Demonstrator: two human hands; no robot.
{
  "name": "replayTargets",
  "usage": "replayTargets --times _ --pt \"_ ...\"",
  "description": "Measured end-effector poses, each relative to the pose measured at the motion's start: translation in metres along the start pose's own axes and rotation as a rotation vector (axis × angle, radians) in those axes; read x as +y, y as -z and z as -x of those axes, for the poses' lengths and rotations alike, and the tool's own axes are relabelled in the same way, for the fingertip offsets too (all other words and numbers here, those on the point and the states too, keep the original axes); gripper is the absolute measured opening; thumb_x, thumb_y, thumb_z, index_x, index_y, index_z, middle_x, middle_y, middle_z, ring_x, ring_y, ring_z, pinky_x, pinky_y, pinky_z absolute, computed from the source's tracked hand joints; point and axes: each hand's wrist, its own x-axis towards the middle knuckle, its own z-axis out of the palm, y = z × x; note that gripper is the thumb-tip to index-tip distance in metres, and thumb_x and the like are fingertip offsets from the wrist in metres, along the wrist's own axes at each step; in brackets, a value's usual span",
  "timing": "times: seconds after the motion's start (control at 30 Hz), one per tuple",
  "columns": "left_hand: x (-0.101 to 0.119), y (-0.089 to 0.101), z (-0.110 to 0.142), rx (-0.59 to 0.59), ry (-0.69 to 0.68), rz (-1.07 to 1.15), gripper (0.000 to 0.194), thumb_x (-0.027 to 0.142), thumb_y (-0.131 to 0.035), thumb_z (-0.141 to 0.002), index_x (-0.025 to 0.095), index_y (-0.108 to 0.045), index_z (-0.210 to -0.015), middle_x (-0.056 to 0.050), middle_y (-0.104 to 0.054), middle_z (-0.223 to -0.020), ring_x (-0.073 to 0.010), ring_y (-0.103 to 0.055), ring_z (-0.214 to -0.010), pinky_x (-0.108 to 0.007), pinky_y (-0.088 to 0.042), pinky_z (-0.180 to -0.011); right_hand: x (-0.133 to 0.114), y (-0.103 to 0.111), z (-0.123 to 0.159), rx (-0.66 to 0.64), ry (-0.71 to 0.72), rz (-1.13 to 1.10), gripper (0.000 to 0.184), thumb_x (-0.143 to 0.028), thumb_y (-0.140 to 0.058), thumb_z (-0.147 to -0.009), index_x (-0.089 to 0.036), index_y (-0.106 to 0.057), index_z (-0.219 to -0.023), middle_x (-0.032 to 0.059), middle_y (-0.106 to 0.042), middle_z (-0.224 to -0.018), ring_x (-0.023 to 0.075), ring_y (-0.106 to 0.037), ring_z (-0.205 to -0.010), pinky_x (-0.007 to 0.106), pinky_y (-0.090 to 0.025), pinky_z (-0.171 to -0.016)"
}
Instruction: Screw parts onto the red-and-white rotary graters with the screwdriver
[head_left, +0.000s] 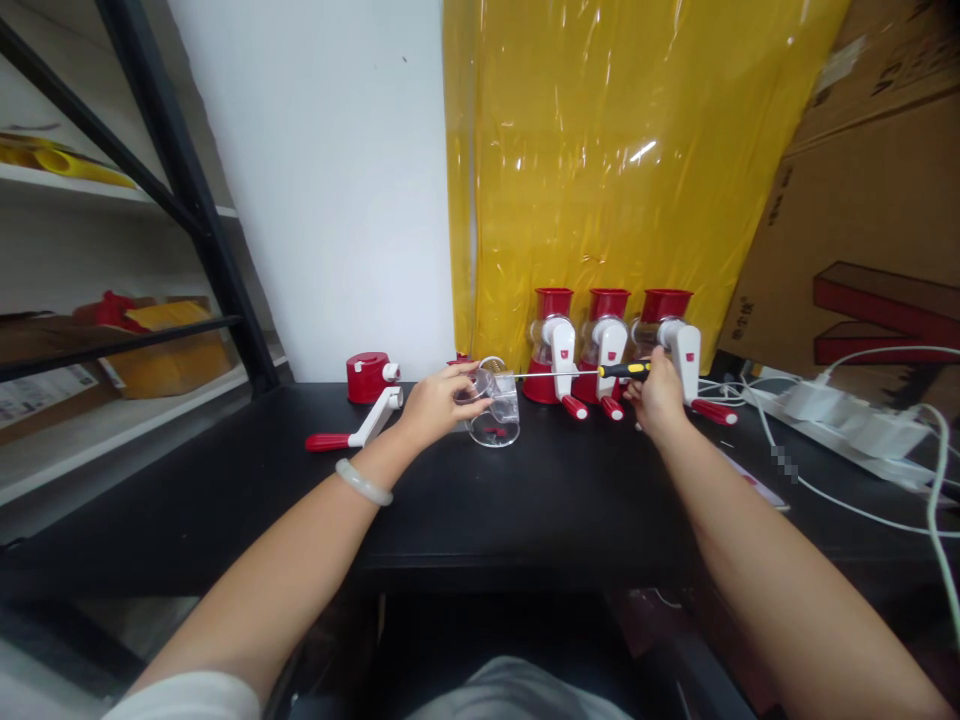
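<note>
My left hand [439,405] is closed around a clear plastic housing [496,412] that lies on its side on the black table [540,500]. My right hand [656,398] grips a screwdriver [619,370] with a black and yellow handle. Its thin shaft points left, with the tip at the opening of the clear housing. A pale bracelet sits on my left wrist.
Three red and white hand-crank grinders [609,345] stand at the table's back before a yellow plastic sheet. A loose white crank with red grip [360,430] and a red cap [369,377] lie left. A white power strip [847,420] with cables lies right, below cardboard boxes [862,200].
</note>
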Motion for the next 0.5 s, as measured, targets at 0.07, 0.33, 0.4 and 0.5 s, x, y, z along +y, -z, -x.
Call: replayTargets --times 0.07,0.33,0.4,0.5 --pt "0.000 -0.001 0.000 -0.006 0.011 0.005 0.027 0.039 -0.086 -0.093 0.022 -0.071 -0.078 -0.013 -0.076 -0.146 -0.0317 -0.074 -0.133 -0.049 -0.061 -0.111 0.001 -0.001 0.001 0.064 -0.018 0.018 0.038 -0.058 -0.071 -0.098 -0.027 -0.050 -0.090 -0.0119 -0.035 -0.056 0.0076 -0.031 -0.037 0.019 -0.031 -0.035" --pt "0.008 0.000 -0.001 -0.073 0.068 -0.014 0.030 0.035 -0.085 -0.093 0.022 -0.068 -0.071 -0.010 -0.079 -0.142 -0.0303 -0.076 -0.127 -0.047 -0.063 -0.106 -0.006 -0.012 0.008 0.142 -0.103 -0.018 0.017 -0.030 -0.059 -0.103 -0.026 -0.048 -0.091 -0.0096 -0.046 -0.061 0.0082 -0.044 -0.043 0.016 -0.040 -0.040" --pt "0.008 0.000 0.000 -0.083 0.088 -0.017 0.031 0.035 -0.084 -0.094 0.022 -0.068 -0.071 -0.009 -0.079 -0.142 -0.0301 -0.076 -0.127 -0.048 -0.062 -0.106 -0.009 -0.013 0.010 0.135 -0.149 -0.028 0.013 -0.025 -0.053 -0.103 -0.025 -0.049 -0.091 -0.0087 -0.049 -0.061 0.0083 -0.046 -0.043 0.016 -0.042 -0.041" --pt "0.006 -0.001 0.000 -0.087 0.102 -0.015 0.033 0.035 -0.082 -0.095 0.022 -0.067 -0.070 -0.010 -0.079 -0.141 -0.0303 -0.076 -0.127 -0.050 -0.061 -0.109 -0.012 -0.013 0.010 0.143 -0.228 -0.026 0.014 -0.027 -0.049 -0.105 -0.025 -0.049 -0.091 -0.0079 -0.051 -0.060 0.0089 -0.048 -0.042 0.018 -0.045 -0.042"
